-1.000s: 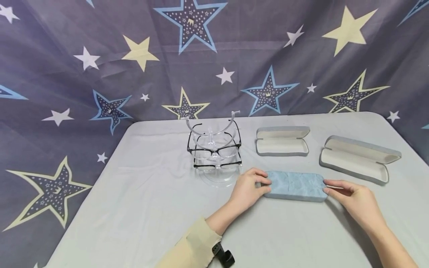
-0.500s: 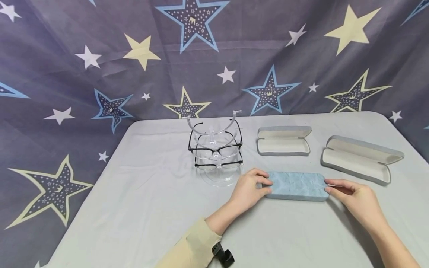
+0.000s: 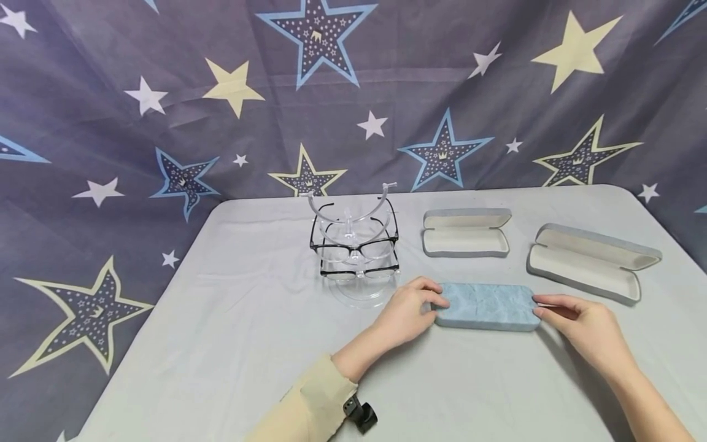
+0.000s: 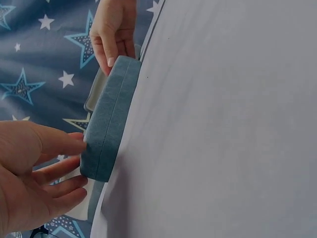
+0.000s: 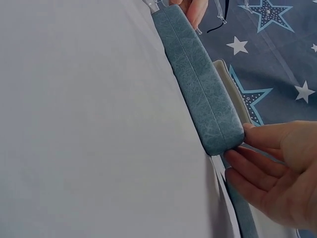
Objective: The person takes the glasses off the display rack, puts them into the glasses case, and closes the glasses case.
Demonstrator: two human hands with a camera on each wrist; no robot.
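A closed blue marbled glasses case (image 3: pixel 486 306) lies lengthwise before me in the head view, a hand at either end. My left hand (image 3: pixel 407 313) holds its left end, the fingers bent about the corner and the thumb low at the end face. At the right end, my right hand (image 3: pixel 591 331) pinches the case between thumb and index finger. In the left wrist view, the left fingertips (image 4: pixel 74 186) sit at the case's near end. The right wrist view shows the right thumb and fingers on opposite edges of the case (image 5: pixel 203 84). Whether it touches the table is unclear.
A clear display stand (image 3: pixel 349 230) bears two black-framed pairs of glasses (image 3: pixel 353 248) left of the case. Two open grey glasses cases with pale linings, one behind (image 3: pixel 465 240) and one at right (image 3: pixel 585 270), rest on the white-covered table (image 3: pixel 232 319). Star-patterned cloth (image 3: pixel 353 92) hangs behind.
My left thumb has drawn back from the front corner of the blue case, and the left forearm has shifted slightly left. The right hand and the case have hardly moved.
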